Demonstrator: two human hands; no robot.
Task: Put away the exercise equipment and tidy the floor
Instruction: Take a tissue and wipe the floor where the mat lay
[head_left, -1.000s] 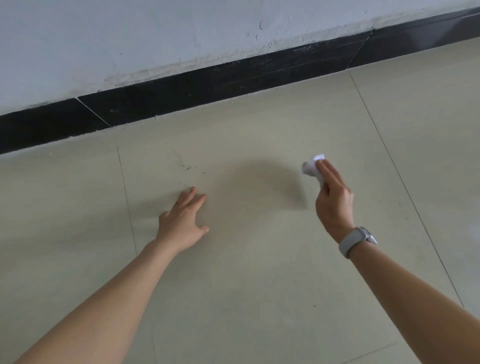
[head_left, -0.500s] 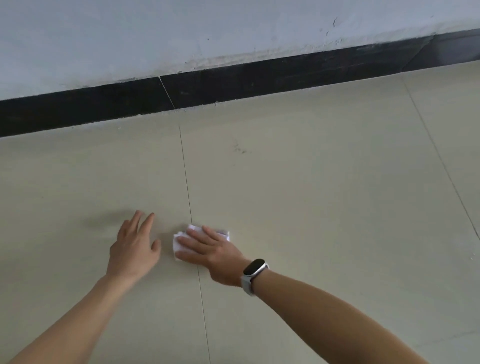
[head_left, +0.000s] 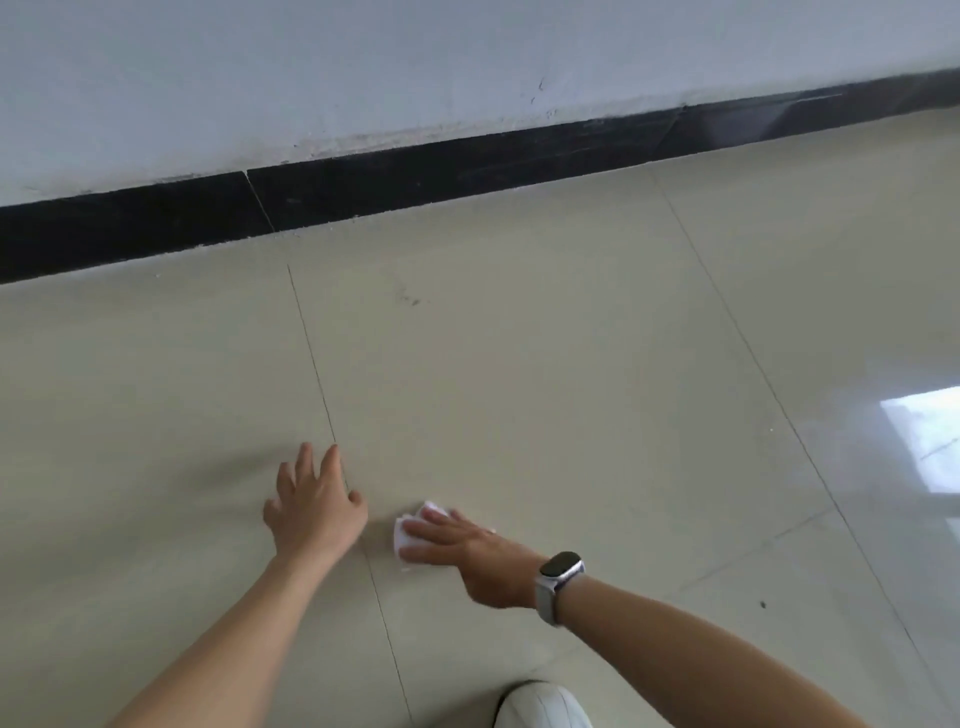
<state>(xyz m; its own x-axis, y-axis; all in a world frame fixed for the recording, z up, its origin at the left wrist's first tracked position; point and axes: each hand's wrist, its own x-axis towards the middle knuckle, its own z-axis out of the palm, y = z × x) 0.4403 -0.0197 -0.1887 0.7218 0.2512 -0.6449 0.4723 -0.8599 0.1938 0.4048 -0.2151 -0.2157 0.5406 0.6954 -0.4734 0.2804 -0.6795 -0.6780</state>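
Observation:
My right hand (head_left: 467, 551) lies flat on a small white folded tissue (head_left: 405, 535) and presses it against the beige tiled floor (head_left: 545, 389). Only the tissue's left edge shows past my fingers. A watch sits on that wrist. My left hand (head_left: 311, 509) rests palm down on the floor just left of the tissue, fingers spread, holding nothing. A tile joint runs between the two hands.
A black skirting board (head_left: 415, 182) runs along the base of a pale wall at the back. A few dark specks (head_left: 410, 299) mark the tile ahead. A white shoe (head_left: 540, 706) shows at the bottom edge. A bright window reflection (head_left: 930, 441) lies at right.
My right hand came down from the air with the tissue and pressed it to the floor beside my left hand; it has since slid slightly right. The view has shifted.

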